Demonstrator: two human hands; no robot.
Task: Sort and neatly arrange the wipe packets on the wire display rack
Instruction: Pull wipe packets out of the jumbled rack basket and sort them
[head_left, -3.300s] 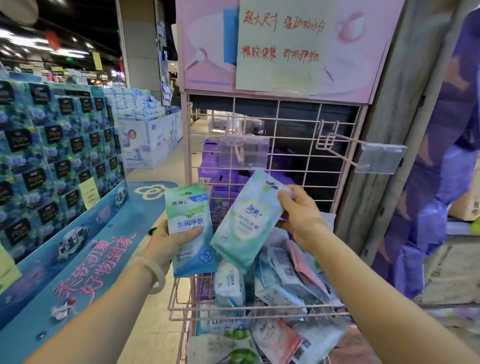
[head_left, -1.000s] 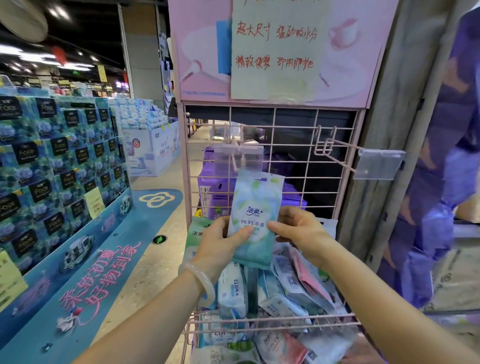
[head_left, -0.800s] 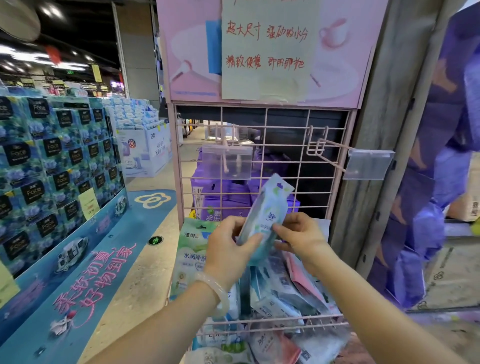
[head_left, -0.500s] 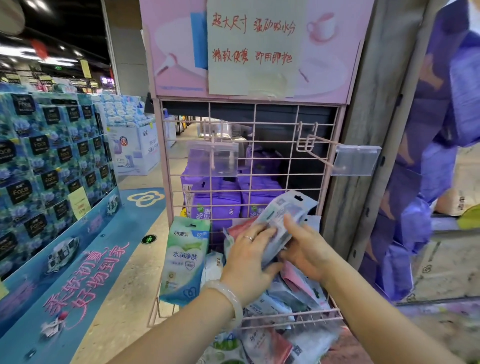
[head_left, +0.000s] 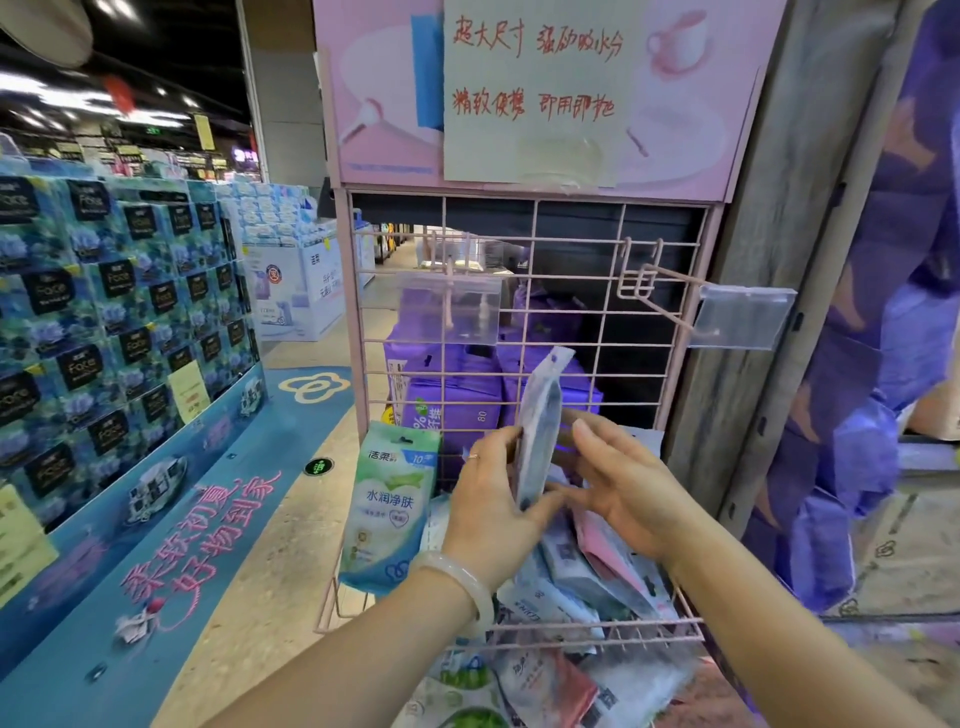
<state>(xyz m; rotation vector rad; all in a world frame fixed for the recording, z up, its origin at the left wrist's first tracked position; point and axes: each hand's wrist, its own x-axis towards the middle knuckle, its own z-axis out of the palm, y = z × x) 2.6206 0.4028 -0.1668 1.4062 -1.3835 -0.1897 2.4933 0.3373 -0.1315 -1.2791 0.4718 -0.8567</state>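
**Packet edge-on over the basket**

At 8 o'clock of my left hand (head_left: 488, 512), a green wipe packet (head_left: 387, 512) stands in the wire display rack's (head_left: 352, 312) basket. My left hand pinches a pale blue wipe packet (head_left: 540, 426) upright, edge-on. At its 3 o'clock my right hand (head_left: 628, 488) lays straight fingers against it.

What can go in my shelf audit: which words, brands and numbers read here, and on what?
"超大尺寸 强劲吸水分 / 精致便携 即用即抛": handwritten cream paper sign
"洁柔", "10", "水润净肤": green-and-white wipe packet
"Face": stacked blue tissue boxes
"柔软初夏 好物到家": blue base panel
"80": purple packs
Too blurred or small: pale edge-on wipe packet, heaped packets, yellow note
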